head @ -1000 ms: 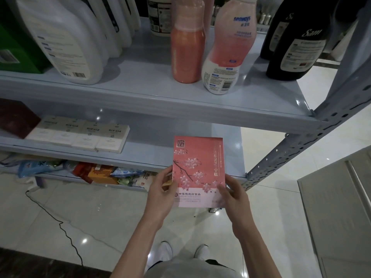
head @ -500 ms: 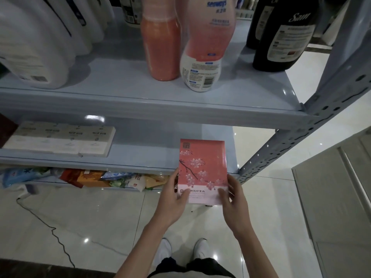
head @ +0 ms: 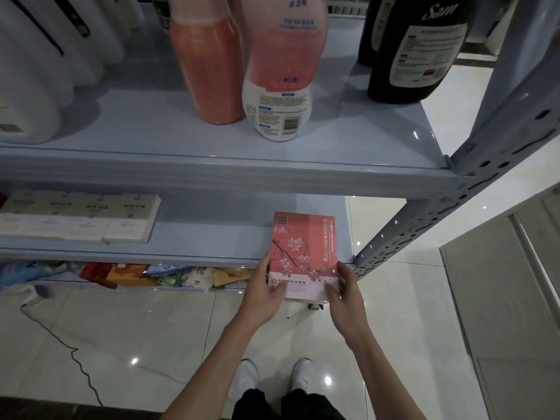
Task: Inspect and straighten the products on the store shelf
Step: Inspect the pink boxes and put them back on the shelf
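Observation:
A flat pink box (head: 304, 253) printed with blossoms lies lengthwise over the front right part of the middle shelf (head: 212, 241), its near end sticking out past the shelf edge. My left hand (head: 266, 294) holds the box's near left corner, thumb on top. My right hand (head: 344, 295) holds the near right corner the same way. On the upper shelf (head: 151, 137) stand an orange bottle (head: 209, 65) and a pink and white bottle (head: 283, 71) that leans against it.
White jugs (head: 39, 65) fill the upper shelf's left and dark bottles (head: 415, 50) its right. A row of pale flat boxes (head: 78, 218) lies on the middle shelf's left. Snack packets (head: 169, 275) sit on the bottom shelf. A slotted upright (head: 448, 189) frames the right side. A cable (head: 75, 356) crosses the floor.
Both hands have carried the pink box forward and down from in front of the shelf onto the middle shelf's right part. The camera has moved closer.

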A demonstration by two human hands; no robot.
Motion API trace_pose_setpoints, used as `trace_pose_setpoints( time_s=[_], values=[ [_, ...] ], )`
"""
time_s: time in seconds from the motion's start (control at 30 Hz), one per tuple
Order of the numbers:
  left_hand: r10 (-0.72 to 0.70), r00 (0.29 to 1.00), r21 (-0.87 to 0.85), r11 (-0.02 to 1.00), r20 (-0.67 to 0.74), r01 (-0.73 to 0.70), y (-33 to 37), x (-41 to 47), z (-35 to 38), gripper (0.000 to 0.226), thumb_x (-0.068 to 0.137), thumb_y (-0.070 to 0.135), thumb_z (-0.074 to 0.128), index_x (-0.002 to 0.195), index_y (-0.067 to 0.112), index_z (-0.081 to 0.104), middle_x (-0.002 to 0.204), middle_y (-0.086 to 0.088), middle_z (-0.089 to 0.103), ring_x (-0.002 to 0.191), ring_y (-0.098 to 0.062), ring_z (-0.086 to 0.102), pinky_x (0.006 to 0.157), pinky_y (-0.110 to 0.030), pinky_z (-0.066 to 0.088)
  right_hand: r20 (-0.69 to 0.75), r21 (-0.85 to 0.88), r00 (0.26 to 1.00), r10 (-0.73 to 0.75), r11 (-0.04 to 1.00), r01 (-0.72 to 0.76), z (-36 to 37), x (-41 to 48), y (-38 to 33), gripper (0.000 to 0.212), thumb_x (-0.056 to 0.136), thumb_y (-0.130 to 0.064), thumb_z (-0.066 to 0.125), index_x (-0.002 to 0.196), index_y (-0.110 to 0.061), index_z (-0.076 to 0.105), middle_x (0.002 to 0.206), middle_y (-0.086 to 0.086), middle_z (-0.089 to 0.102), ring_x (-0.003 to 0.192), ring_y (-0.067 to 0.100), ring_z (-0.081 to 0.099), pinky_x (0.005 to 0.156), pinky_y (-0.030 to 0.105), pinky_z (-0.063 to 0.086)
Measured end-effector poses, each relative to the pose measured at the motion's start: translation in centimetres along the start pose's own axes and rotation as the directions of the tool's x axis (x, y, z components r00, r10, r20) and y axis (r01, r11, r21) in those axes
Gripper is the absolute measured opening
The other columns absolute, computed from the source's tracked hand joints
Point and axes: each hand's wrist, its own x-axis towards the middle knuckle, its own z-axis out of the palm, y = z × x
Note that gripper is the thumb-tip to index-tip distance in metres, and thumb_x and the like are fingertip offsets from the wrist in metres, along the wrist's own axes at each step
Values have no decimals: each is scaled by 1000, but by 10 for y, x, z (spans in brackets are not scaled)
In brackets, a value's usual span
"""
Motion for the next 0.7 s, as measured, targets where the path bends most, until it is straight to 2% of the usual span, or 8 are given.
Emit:
trace_pose_setpoints(
  time_s=[0.07,0.13,0.2,0.3,0.4,0.47,0.6,0.7],
  values=[
    [-5,1000,-1,1000,-9,5,-5,4,1,71,98,-3,60,156,27,32,134,9,57,109,11,56,82,-6,51,2,1,1000,24,1000,-24,1,3,3,55,101,4,49,150,-20,42,137,0,63,126,14,60,107,38,50],
    [1,1000,6,1000,-27,-1,-10,8,2,71,97,-2,62,155,26,34,136,8,58,114,7,57,85,-7,51,3,-10,1000,18,1000,-18,2,5,2,55,101,3,49,150,-20,42,138,-1,62,127,14,58,110,39,48],
    [17,999,23,1000,-46,-16,-13,11,2,71,96,0,65,156,25,36,136,7,59,121,-3,58,86,-7,51,7,-21,1000,9,1000,-9,2,8,0,55,102,1,49,152,-20,41,139,-3,59,128,15,57,107,31,48],
    [38,996,31,999,-75,-36,-11,20,3,67,94,0,66,153,20,41,134,4,62,121,-13,61,81,-8,51,8,-39,1000,-19,999,19,2,16,-4,54,103,2,47,152,-18,41,136,-3,59,124,14,57,95,11,47],
    [48,994,59,997,-96,-43,-5,33,3,60,95,4,67,148,19,44,129,4,63,119,-15,61,78,-6,51,14,-71,997,-79,994,80,4,28,-12,51,100,5,46,139,-28,51,129,-4,65,118,10,63,94,16,50],
    [45,993,82,996,-105,-37,0,43,3,58,96,6,66,148,19,44,130,3,62,119,-14,59,77,-5,51,29,-98,995,-96,990,99,4,40,-16,52,99,10,43,123,-35,52,119,-10,67,108,0,65,86,13,53],
    [67,992,158,986,-109,-49,12,63,2,60,98,8,64,151,17,40,132,0,60,118,-13,57,73,-1,49,46,-121,993,-104,987,109,9,65,-25,39,100,2,42,125,-25,54,118,-1,68,109,15,66,91,39,60],
    [54,995,176,984,-87,-38,20,76,1,60,100,9,62,153,15,36,136,-6,60,117,-14,57,71,1,47,42,-135,993,-112,984,117,12,80,-31,38,101,-3,43,135,-17,51,120,4,64,111,22,64,92,43,59]
  ],
)
